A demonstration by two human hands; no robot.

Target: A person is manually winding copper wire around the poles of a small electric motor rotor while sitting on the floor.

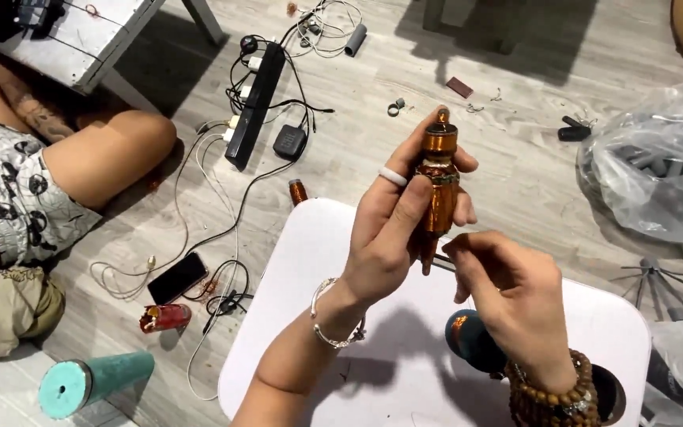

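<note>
Copper-wound coil piece [439, 186] is standing upright above the white table [302, 316], and the left hand [393, 237] is closing its fingers around it. The right hand [507, 292] is pinching just below its lower end.

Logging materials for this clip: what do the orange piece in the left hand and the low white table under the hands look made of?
Orange piece: likely copper wire wound on a core; glossy, metallic orange with fine banding. The left hand holds it upright.
White table: probably plastic; smooth, matte, with rounded corners, though painted wood can't be excluded.
</note>
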